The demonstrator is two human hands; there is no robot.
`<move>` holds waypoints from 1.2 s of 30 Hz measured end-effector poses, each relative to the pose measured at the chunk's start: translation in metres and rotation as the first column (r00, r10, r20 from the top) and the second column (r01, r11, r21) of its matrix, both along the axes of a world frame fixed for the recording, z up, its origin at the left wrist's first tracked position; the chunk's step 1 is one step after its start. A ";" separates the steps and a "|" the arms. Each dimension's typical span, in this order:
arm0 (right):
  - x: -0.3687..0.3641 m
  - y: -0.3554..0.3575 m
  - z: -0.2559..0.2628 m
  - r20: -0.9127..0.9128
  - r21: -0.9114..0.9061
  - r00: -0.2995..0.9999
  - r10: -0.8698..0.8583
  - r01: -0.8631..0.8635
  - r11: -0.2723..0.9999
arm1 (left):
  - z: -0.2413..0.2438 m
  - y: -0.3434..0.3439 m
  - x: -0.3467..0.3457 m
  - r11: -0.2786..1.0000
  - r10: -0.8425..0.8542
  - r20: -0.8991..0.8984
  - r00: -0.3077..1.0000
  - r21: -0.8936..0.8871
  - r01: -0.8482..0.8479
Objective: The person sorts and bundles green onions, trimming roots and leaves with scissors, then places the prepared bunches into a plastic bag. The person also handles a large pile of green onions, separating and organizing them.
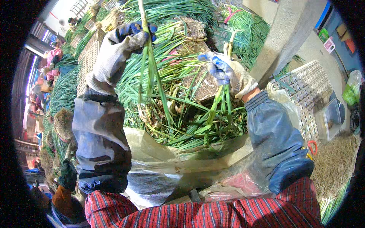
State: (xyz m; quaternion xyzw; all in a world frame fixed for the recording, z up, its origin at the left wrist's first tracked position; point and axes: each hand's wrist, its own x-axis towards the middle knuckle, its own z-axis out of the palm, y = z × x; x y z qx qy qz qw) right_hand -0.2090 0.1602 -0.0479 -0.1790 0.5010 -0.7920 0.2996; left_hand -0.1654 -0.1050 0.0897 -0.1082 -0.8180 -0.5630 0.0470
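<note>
My left hand (pixel 121 47), in a white knit glove with blue coating, is raised around a green onion (pixel 152 72). Its pale stem points up and its leaves hang down. To the right and lower, my right hand (pixel 223 69) wears a similar glove and is closed on several green onions (pixel 218 99); their white stems stick up above it and the leaves droop below. Beneath both hands lies a heap of loose leaves and trimmings (pixel 185 138), bordered in front by a translucent plastic sheet (pixel 154 146). Dark sleeve covers reach over both my forearms.
Bundled green onions (pixel 171 10) are stacked beyond my hands. A concrete pillar (pixel 285 37) slants at the upper right, above a perforated plastic crate (pixel 306 88). Red-handled scissors (pixel 312 147) and a rooty bundle (pixel 333 162) are at right. Another person's dark-gloved hand (pixel 68 174) is at left.
</note>
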 end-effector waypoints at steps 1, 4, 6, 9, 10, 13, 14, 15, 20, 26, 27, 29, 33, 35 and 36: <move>-0.002 0.000 0.001 0.052 -0.025 0.998 0.028 -0.026 0.999 | -0.001 0.003 -0.001 0.999 -0.018 0.042 0.999 0.042 0.016; 0.000 -0.019 -0.001 0.164 -0.194 0.966 0.200 -0.167 0.967 | -0.024 0.012 0.005 0.853 -0.233 0.111 0.966 0.501 0.148; 0.009 -0.026 -0.019 0.056 -0.204 0.980 0.192 -0.177 0.963 | -0.048 0.024 0.008 0.729 -0.272 0.191 0.943 0.681 0.073; 0.034 -0.031 0.009 0.178 -0.159 0.941 0.289 -0.262 0.952 | -0.076 0.037 0.011 0.683 -0.302 0.178 0.937 0.726 0.082; 0.035 -0.031 0.012 0.156 -0.219 0.899 0.409 -0.372 0.902 | -0.079 0.042 0.019 0.719 -0.255 0.277 0.927 0.695 -0.009; 0.035 -0.038 0.004 0.144 -0.093 0.933 0.329 -0.319 0.943 | -0.098 0.044 0.024 0.692 -0.168 0.319 0.933 0.712 -0.119; 0.032 -0.042 0.002 0.100 -0.077 0.943 0.318 -0.312 0.947 | -0.100 0.035 0.023 0.608 -0.331 0.243 0.912 0.794 0.009; 0.038 -0.046 0.011 0.142 0.055 0.977 0.160 -0.169 0.984 | -0.105 0.034 0.022 0.711 -0.223 0.266 0.938 0.702 -0.029; 0.024 -0.056 -0.027 -0.141 0.303 0.990 -0.017 0.060 0.951 | -0.120 0.036 0.025 0.985 0.060 0.201 0.978 0.148 -0.091; 0.041 -0.056 0.004 -0.278 0.416 0.957 -0.076 0.191 0.889 | -0.107 0.012 0.028 0.968 0.029 0.378 0.925 0.222 -0.121; 0.030 -0.053 -0.011 -0.096 0.368 0.995 0.006 0.030 0.929 | -0.108 0.006 0.025 0.972 0.141 0.312 0.940 0.138 -0.192; 0.028 -0.053 -0.021 -0.159 0.405 0.985 0.068 0.002 0.914 | -0.115 -0.030 0.015 0.930 0.346 0.207 0.915 0.052 -0.363; 0.035 -0.048 -0.005 -0.080 0.244 0.954 0.288 -0.262 0.934 | -0.130 -0.129 0.011 0.698 0.675 0.145 0.723 0.191 -0.690; 0.035 -0.044 -0.008 -0.048 0.201 0.947 0.316 -0.301 0.932 | -0.138 -0.155 0.017 0.595 0.748 0.093 0.657 0.342 -0.727; 0.034 -0.042 -0.009 -0.049 0.209 0.944 0.325 -0.309 0.928 | -0.133 -0.165 0.023 0.710 0.676 0.155 0.721 0.126 -0.693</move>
